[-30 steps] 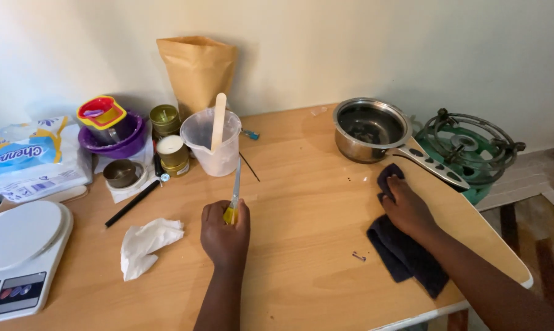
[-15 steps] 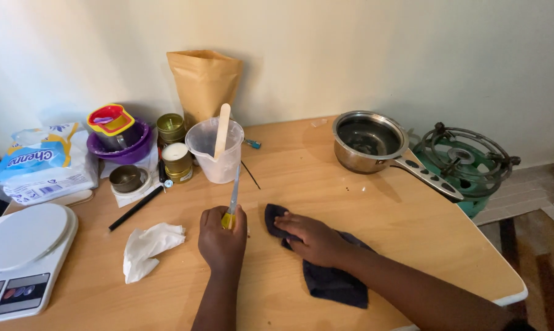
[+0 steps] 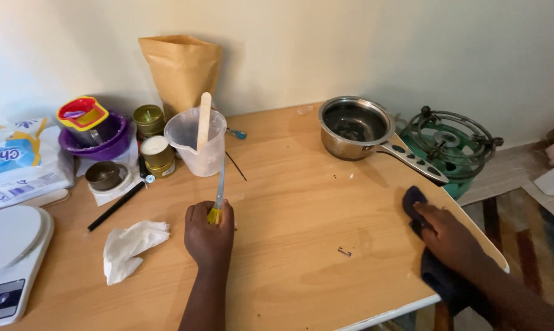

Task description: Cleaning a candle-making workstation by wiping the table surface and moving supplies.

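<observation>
Your left hand (image 3: pixel 209 235) is closed around a yellow-handled tool (image 3: pixel 217 195), holding it upright on the wooden surface (image 3: pixel 301 208) just in front of a clear jug (image 3: pixel 197 142), while your right hand (image 3: pixel 448 233) presses flat, fingers spread, on a dark cloth (image 3: pixel 412 199) at the surface's right edge, near a pan (image 3: pixel 358 127).

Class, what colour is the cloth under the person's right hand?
Dark navy, nearly black: the cloth under the right hand, head view.
</observation>
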